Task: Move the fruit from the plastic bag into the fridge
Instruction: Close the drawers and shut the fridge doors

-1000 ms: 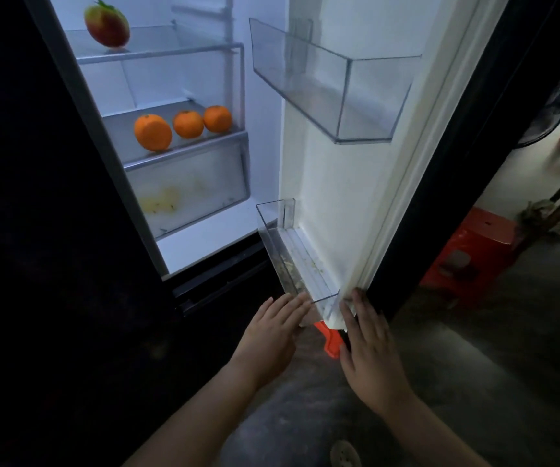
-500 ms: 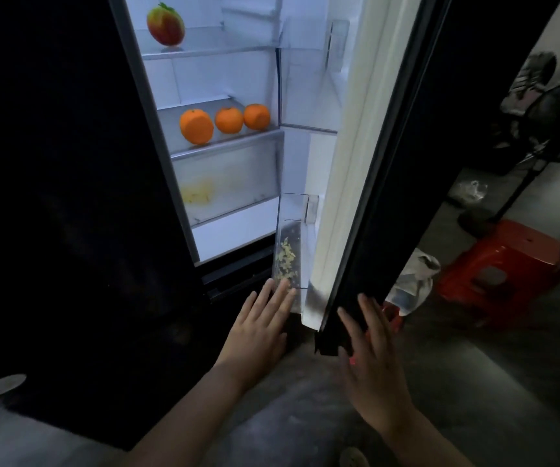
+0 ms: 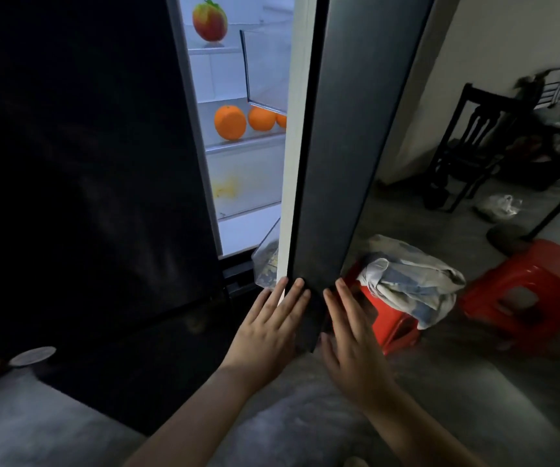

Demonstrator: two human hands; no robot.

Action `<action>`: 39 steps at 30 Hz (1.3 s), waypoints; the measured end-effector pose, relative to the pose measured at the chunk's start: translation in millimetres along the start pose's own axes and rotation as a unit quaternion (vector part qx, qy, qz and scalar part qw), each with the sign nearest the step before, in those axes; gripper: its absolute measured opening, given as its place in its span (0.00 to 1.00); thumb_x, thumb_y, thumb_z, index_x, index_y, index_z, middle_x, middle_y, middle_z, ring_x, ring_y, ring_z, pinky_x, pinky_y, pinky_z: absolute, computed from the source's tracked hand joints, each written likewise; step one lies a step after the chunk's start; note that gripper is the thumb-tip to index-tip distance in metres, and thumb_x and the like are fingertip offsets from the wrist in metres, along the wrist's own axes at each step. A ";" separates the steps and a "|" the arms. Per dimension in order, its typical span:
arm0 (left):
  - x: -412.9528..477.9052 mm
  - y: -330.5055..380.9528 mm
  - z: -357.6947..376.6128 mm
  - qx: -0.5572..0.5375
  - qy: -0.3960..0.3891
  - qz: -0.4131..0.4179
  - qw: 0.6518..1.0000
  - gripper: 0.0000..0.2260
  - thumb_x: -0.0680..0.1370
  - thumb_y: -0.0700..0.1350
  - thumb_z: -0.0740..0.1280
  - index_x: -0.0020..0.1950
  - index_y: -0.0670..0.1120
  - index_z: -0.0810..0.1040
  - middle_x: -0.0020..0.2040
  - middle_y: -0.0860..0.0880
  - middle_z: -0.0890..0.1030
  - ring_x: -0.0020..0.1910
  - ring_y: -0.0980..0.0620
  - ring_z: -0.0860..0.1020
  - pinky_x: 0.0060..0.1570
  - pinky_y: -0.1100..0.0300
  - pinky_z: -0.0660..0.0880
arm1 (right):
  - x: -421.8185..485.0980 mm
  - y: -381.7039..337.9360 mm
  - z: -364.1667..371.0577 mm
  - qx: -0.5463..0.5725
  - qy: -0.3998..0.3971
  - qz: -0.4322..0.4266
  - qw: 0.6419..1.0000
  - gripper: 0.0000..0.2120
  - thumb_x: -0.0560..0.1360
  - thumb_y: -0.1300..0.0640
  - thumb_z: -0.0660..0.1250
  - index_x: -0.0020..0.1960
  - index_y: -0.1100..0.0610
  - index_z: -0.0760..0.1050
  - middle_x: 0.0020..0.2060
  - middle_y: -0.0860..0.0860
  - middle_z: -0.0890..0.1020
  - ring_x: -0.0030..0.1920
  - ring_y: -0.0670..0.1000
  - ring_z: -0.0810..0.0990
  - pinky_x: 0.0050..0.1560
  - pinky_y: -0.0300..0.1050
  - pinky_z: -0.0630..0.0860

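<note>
The fridge door (image 3: 332,156) stands only a narrow gap ajar, its dark outer face toward me. Through the gap I see a red-yellow fruit (image 3: 209,21) on the upper shelf and oranges (image 3: 230,122) side by side on the shelf below, the rightmost partly hidden by the door. My left hand (image 3: 271,328) lies with straight fingers on the door's bottom edge. My right hand (image 3: 349,338) presses flat on the door's outer face beside it. A crumpled plastic bag (image 3: 410,281) sits on a red stool (image 3: 389,328) just right of the door.
A second red stool (image 3: 527,298) stands further right. A dark chair (image 3: 474,146), a fan base (image 3: 507,237) and another small bag (image 3: 499,207) are behind on the grey floor. The fridge's dark left door fills the left. A round white lid (image 3: 32,356) lies low left.
The door has swung from wide open to nearly closed. Both hands followed its bottom corner leftward, and the view shifted right, bringing the bag on the stool into sight.
</note>
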State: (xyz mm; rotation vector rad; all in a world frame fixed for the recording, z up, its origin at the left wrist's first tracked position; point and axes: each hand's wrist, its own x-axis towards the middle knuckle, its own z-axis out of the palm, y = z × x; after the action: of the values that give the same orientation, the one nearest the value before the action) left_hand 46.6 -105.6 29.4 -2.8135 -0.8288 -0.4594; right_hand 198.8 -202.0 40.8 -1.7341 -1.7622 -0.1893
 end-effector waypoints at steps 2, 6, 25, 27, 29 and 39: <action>0.2 -6.5 -8.4 0.001 0.011 -0.024 1.000 0.28 0.75 0.45 0.55 0.76 0.45 0.56 0.76 0.44 0.57 0.76 0.44 0.53 0.71 0.47 0.55 | 9.9 -3.7 5.3 0.010 -0.011 -0.023 1.000 0.33 0.71 0.67 0.66 0.74 0.62 0.59 0.76 0.54 0.55 0.75 0.54 0.57 0.73 0.48 0.59; 5.7 -13.9 -31.1 -0.024 0.051 -0.055 0.997 0.25 0.82 0.48 0.39 0.73 0.45 0.65 0.72 0.43 0.67 0.73 0.43 0.62 0.69 0.45 0.62 | 34.6 -7.8 12.6 0.014 -0.004 -0.073 0.997 0.32 0.71 0.68 0.64 0.73 0.64 0.60 0.74 0.57 0.60 0.74 0.55 0.59 0.72 0.50 0.61; 51.6 -80.2 -79.8 0.207 0.140 -0.048 0.967 0.33 0.74 0.44 0.66 0.77 0.45 0.55 0.78 0.49 0.51 0.76 0.43 0.50 0.72 0.44 0.52 | 165.0 11.0 0.3 -0.061 0.057 -0.142 0.986 0.36 0.75 0.53 0.67 0.76 0.61 0.52 0.74 0.58 0.55 0.74 0.56 0.58 0.71 0.51 0.61; 53.0 -88.5 -78.5 0.209 0.126 -0.069 0.967 0.35 0.74 0.45 0.66 0.77 0.45 0.53 0.78 0.49 0.50 0.76 0.43 0.50 0.72 0.44 0.53 | 172.1 8.9 3.7 -0.056 0.042 -0.144 0.987 0.36 0.74 0.54 0.67 0.76 0.60 0.53 0.75 0.57 0.55 0.74 0.56 0.57 0.71 0.51 0.62; 55.2 -97.4 -77.2 0.207 0.111 -0.093 0.967 0.36 0.74 0.45 0.66 0.77 0.45 0.52 0.78 0.48 0.50 0.76 0.43 0.50 0.72 0.44 0.54 | 181.1 7.3 6.3 -0.057 0.021 -0.151 0.987 0.36 0.74 0.55 0.68 0.76 0.60 0.54 0.76 0.56 0.54 0.74 0.55 0.57 0.70 0.53 0.63; 86.8 -156.6 -70.7 0.266 0.012 -0.211 0.940 0.37 0.77 0.50 0.60 0.77 0.44 0.41 0.77 0.46 0.37 0.75 0.42 0.37 0.72 0.42 0.38 | 241.3 -7.4 42.6 -0.177 -0.073 -0.140 0.972 0.41 0.71 0.55 0.69 0.77 0.60 0.51 0.76 0.60 0.47 0.74 0.59 0.54 0.71 0.57 0.59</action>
State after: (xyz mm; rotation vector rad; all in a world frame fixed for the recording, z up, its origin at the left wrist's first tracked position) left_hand 12.3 50.1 137.3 -2.1321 -1.3267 -0.2655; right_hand 198.1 22.8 138.6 -1.7670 -2.1850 -0.5394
